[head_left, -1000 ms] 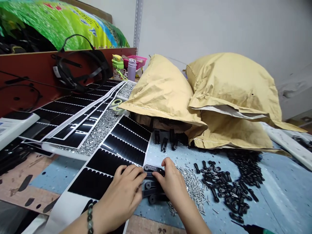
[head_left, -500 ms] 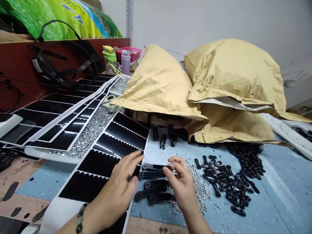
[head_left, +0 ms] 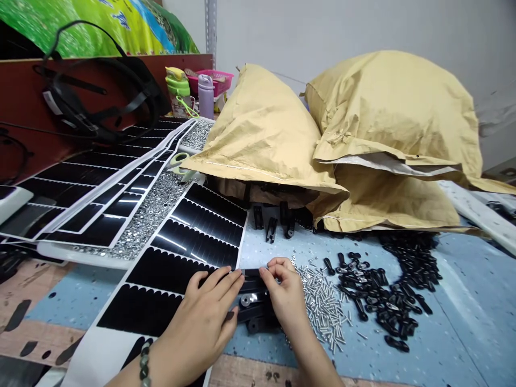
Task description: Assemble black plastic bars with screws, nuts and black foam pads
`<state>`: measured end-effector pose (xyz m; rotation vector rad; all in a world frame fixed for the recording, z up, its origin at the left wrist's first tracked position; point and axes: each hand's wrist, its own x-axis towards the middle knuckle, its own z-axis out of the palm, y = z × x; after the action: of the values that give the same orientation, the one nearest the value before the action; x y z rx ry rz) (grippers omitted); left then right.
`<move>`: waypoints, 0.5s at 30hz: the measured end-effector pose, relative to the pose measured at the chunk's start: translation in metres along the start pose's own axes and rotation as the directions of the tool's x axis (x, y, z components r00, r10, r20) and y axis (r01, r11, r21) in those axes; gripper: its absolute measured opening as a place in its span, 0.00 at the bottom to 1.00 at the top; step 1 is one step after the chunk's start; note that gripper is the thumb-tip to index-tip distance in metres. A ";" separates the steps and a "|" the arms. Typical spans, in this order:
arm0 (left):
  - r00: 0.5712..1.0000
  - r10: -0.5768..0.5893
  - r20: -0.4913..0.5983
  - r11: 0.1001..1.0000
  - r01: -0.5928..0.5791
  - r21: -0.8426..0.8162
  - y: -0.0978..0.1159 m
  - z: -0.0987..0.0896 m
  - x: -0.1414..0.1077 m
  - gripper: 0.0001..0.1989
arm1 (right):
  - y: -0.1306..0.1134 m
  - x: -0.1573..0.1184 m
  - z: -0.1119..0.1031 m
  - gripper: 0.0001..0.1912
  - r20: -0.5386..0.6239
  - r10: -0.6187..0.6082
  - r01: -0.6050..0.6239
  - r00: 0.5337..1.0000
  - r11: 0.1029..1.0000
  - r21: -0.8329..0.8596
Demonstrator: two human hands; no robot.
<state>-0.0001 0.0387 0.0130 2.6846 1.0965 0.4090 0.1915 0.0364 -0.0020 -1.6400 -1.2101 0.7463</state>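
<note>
Between my hands lie several long black plastic parts (head_left: 250, 312) with rounded ends, side by side. My right hand (head_left: 284, 295) is closed in a pinch, thumb and forefinger at the right end of the farthest black part (head_left: 253, 272). My left hand (head_left: 212, 309) has its fingers stretched out, their tips touching that part's left end. A small dark patch shows by the left thumb; I cannot make out what it is. Under the left hand runs a sheet of black scallop-edged stickers (head_left: 155, 271). Silver screws (head_left: 324, 306) are heaped right of my right hand.
Small black levers (head_left: 374, 279) are scattered at the right. Large tan paper sacks (head_left: 266, 129) stand behind, black parts at one's mouth. At the left are a tray of small metal pieces (head_left: 149, 215), more sticker sheets (head_left: 97, 201), scissors (head_left: 177, 161), a headset (head_left: 105, 102) and bottles (head_left: 206, 97).
Both hands have come down onto the farthest black part. Its patterned grey left end, visible before, is now covered by something dark or by fingers. The view has shifted slightly.
</note>
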 end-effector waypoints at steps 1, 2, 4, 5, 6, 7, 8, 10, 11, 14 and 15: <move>1.000 -0.001 -0.004 1.000 0.001 -0.005 0.000 0.000 0.000 0.23 | 0.001 0.000 0.000 0.17 0.004 -0.008 0.008 1.000 1.000 -0.006; 1.000 -0.003 -0.006 1.000 0.003 -0.010 0.000 0.000 0.001 0.23 | 0.001 0.000 0.000 0.16 0.008 -0.017 0.017 1.000 1.000 -0.015; 1.000 -0.004 -0.007 1.000 0.004 -0.019 0.001 -0.001 0.002 0.22 | 0.002 0.000 0.000 0.16 0.020 -0.036 0.037 0.999 0.998 -0.043; 1.000 -0.005 -0.006 1.000 0.004 -0.019 0.001 -0.001 0.003 0.22 | 0.002 0.000 0.000 0.16 0.027 -0.047 0.049 0.999 0.997 -0.065; 1.000 -0.003 -0.004 1.000 0.003 -0.017 0.001 -0.001 0.005 0.22 | 0.002 0.000 0.000 0.16 0.035 -0.058 0.061 0.998 0.994 -0.093; 1.000 -0.001 -0.001 1.000 0.001 -0.012 0.001 -0.001 0.007 0.22 | 0.002 0.000 0.000 0.15 0.044 -0.069 0.074 0.997 0.989 -0.127; 1.000 0.002 0.002 1.000 -0.002 -0.007 0.002 -0.001 0.009 0.22 | 0.002 0.000 0.000 0.15 0.053 -0.081 0.089 0.995 0.982 -0.166; 1.000 0.004 0.007 1.000 -0.004 0.003 0.003 0.000 0.013 0.23 | 0.002 0.001 0.001 0.13 0.079 -0.113 0.129 0.991 0.956 -0.262; 1.000 0.006 0.011 1.000 -0.006 0.006 0.004 0.000 0.014 0.24 | 0.001 0.003 0.002 0.12 0.094 -0.128 0.151 0.987 0.936 -0.319; 1.000 0.002 0.020 1.000 -0.003 0.008 0.007 0.001 0.017 0.24 | -0.003 0.008 0.003 0.12 0.163 -0.140 0.205 0.977 0.834 -0.513; 1.000 0.002 0.024 1.000 -0.002 0.004 0.008 0.001 0.017 0.24 | -0.005 0.011 0.002 0.14 0.191 -0.124 0.213 0.974 0.790 -0.575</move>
<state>0.0169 0.0455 0.0171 2.6871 1.0893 0.3738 0.1915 0.0477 0.0020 -1.9592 -1.8020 0.3849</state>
